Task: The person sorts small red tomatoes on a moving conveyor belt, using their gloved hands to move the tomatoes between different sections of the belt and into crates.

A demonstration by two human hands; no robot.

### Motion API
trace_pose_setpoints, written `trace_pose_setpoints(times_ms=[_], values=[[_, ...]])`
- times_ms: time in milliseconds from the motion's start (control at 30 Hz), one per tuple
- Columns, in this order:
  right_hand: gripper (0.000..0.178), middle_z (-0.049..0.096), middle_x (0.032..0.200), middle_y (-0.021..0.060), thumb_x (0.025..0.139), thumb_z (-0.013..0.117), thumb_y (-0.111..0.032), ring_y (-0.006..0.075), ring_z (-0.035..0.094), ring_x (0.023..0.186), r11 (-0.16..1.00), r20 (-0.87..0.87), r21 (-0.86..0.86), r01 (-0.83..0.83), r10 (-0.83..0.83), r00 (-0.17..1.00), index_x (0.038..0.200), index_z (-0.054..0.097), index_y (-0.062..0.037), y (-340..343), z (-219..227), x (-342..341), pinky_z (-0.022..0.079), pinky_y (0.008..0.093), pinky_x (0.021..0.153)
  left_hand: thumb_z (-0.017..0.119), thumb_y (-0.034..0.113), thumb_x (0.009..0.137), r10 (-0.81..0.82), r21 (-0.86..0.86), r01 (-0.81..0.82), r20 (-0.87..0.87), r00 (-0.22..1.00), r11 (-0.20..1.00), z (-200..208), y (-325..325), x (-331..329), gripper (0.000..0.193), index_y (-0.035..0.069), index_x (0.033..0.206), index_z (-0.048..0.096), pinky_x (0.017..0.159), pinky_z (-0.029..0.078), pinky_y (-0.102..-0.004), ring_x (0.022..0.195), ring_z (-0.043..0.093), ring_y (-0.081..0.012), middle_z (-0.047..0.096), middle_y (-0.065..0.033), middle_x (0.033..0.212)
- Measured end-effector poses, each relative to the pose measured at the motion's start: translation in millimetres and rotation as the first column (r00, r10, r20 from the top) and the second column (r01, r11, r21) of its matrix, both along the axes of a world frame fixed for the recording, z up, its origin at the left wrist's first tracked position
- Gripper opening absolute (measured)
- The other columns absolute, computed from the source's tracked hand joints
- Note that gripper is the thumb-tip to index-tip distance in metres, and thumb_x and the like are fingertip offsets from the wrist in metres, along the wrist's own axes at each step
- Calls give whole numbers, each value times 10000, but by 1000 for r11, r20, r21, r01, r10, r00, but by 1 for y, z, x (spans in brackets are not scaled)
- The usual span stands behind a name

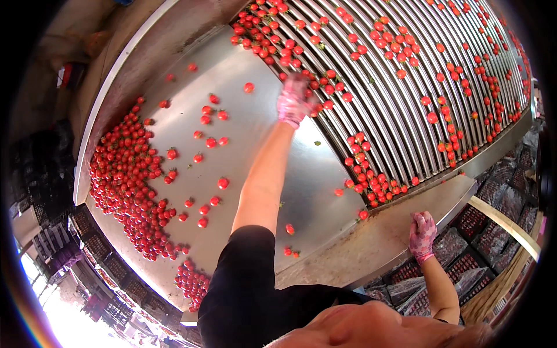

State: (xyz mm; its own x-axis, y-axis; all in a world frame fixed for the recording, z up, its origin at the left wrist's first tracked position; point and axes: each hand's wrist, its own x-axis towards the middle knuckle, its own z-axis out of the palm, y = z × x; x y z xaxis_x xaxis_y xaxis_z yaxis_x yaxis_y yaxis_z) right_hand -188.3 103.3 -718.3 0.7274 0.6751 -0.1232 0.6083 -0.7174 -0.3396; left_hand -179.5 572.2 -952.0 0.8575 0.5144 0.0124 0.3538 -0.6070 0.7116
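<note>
My left hand (295, 103), in a pink patterned glove, reaches to where the smooth metal tray (255, 145) meets the metal roller bed (371, 98). It is among small red tomatoes (329, 89), and motion smears its fingers, so I cannot make out whether it holds any. My right hand (422, 235), gloved alike, has its fingers curled over the edge of the metal side wall (371, 249). Tomatoes lie in rows along the rollers, with a cluster (371, 177) at the near corner. Loose ones are scattered over the tray.
A big heap of tomatoes (125, 180) fills the tray's left side, against its raised metal rim (93, 127). Beyond the right wall are stacked dark crates (464, 264) with clear plastic and a pale wooden bar (505, 223). More dark crates (98, 249) stand at the lower left.
</note>
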Motion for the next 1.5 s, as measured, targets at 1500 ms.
trace_pose_setpoints(times_ms=[1500], values=[[353, 620, 1073, 119, 819, 644, -39, 337, 614, 979, 983, -19, 167, 83, -81, 997, 1157, 601, -131, -15, -20, -14, 498, 453, 826, 594, 279, 894, -214, 189, 402, -608, 765, 896, 97, -195, -354, 616, 148, 1470, 417, 1187, 235, -502, 1464, 245, -362, 300, -132, 1577]])
